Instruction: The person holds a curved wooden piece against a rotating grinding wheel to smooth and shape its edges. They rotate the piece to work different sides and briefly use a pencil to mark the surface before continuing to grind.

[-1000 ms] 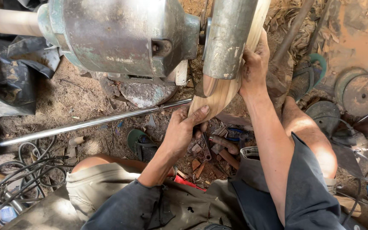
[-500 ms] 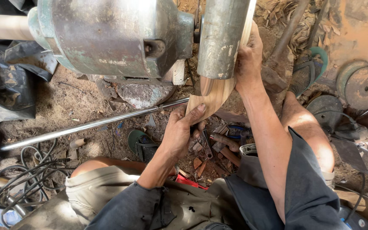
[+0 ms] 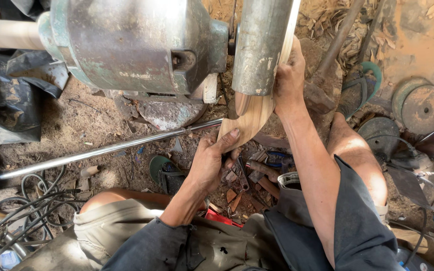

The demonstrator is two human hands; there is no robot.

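At far left, black cables (image 3: 13,221) coil on the dirt floor (image 3: 91,125) below a worn green motor housing (image 3: 126,45). A steel rod (image 3: 106,149) runs beneath it. The left hand (image 3: 209,163) closes on the lower end of a curved wooden piece (image 3: 254,113), thumb on top. The right hand (image 3: 290,80) grips its upper part tightly against a grey metal cylinder (image 3: 259,45). Rusty discs (image 3: 420,105) lie right

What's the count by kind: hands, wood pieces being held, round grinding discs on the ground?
Bare hands: 2, left hand, right hand
Pale curved wooden piece: 1
Round grey grinding discs: 2
Total: 5
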